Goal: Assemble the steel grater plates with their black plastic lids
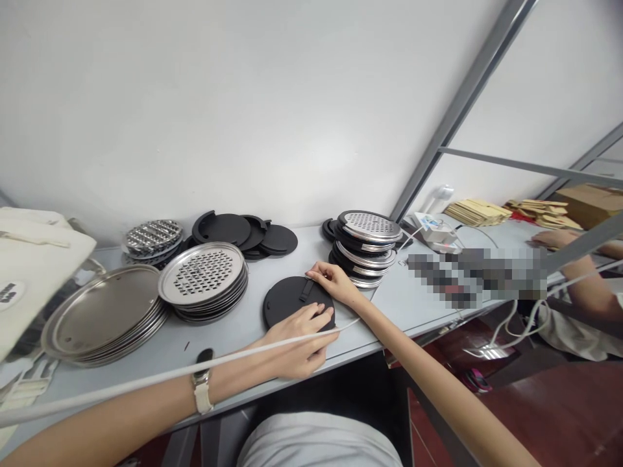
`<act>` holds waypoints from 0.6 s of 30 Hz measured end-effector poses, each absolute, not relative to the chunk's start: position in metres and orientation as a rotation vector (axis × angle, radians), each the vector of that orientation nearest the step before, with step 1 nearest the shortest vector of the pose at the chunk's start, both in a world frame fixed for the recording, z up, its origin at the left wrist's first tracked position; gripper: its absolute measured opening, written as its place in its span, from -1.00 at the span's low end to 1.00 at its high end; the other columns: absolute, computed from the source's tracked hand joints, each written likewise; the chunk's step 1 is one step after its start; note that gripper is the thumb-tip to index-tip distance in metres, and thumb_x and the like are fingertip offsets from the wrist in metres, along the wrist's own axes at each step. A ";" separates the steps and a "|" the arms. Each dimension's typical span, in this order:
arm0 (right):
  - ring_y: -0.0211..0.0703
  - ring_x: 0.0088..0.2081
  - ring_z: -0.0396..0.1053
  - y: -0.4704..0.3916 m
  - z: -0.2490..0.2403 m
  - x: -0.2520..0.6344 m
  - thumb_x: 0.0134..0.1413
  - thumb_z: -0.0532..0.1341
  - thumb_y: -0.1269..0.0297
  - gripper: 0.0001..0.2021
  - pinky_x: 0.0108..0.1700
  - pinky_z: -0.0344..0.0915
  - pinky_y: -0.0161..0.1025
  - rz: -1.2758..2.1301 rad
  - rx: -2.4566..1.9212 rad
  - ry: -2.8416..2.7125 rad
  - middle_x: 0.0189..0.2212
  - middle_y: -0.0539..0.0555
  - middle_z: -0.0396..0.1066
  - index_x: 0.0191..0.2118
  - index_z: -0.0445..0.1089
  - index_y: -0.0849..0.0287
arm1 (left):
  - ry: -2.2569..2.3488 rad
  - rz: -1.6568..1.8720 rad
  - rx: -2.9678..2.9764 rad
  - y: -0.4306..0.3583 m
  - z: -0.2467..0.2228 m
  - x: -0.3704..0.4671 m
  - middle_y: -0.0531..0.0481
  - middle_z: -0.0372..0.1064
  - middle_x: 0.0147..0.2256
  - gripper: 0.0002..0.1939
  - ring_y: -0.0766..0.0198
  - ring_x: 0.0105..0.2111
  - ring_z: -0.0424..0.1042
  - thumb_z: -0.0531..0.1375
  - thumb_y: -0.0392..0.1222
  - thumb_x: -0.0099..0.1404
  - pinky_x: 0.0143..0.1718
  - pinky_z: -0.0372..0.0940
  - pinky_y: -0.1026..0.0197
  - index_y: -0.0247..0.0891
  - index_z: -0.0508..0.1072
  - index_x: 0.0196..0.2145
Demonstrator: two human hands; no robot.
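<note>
A round black disc [285, 301] lies flat near the table's front edge, with a small dark clip-like piece [307, 289] on its upper right. My left hand [302, 337] rests over the disc's lower right part, fingers slightly bent and apart, palm hidden. At the disc's upper edge, the thumb and fingers of my right hand [331, 280] are pinched together by the top end of the small piece; what they hold is too small to make out. To the left stands a stack of perforated metal discs [204, 272]; to the right, a stack of black and metal discs [370, 227].
Large metal plates [107, 311] and a white bag [39, 266] occupy the left end. Black discs [226, 233] lie by the wall. A white cable [146, 376] crosses in front of my left forearm. Another person's hand [555, 239] is at the far right.
</note>
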State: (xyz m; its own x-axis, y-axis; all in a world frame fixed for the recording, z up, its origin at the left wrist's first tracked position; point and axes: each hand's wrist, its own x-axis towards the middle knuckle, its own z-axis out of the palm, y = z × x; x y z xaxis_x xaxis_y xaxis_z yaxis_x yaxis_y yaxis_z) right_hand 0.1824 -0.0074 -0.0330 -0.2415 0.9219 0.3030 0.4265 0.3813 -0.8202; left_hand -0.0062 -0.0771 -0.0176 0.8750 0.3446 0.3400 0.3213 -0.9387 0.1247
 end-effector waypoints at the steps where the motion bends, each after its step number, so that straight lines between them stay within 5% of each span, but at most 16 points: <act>1: -0.29 -0.49 0.12 -0.008 -0.033 0.183 0.16 0.10 -0.01 -0.64 -0.44 0.12 -0.34 0.763 -1.175 -1.835 -0.56 -0.05 0.20 -0.46 0.28 0.20 | 0.530 0.566 2.978 -0.077 -0.018 -0.006 -0.13 0.23 0.08 -0.67 0.04 0.09 0.19 0.01 -0.25 0.29 0.08 0.20 0.03 -0.21 0.35 -0.01; 11: -0.26 -0.46 0.19 -0.011 -0.032 0.183 0.24 0.03 0.10 -0.75 -0.38 0.15 -0.33 0.720 -1.187 -1.907 -0.51 -0.04 0.26 -0.25 0.31 0.17 | 0.488 0.562 2.982 -0.076 -0.017 -0.006 -0.17 0.22 0.09 -0.67 0.00 0.10 0.18 0.01 -0.24 0.29 0.07 0.20 0.00 -0.23 0.36 -0.01; 18: -0.28 -0.50 0.13 -0.011 -0.028 0.184 0.21 0.05 0.09 -0.76 -0.43 0.09 -0.34 0.702 -1.212 -1.929 -0.57 -0.08 0.20 -0.37 0.21 0.15 | 0.503 0.572 2.932 -0.078 -0.015 -0.007 -0.15 0.23 0.10 -0.69 -0.01 0.12 0.17 -0.01 -0.27 0.29 0.11 0.18 0.00 -0.22 0.36 -0.05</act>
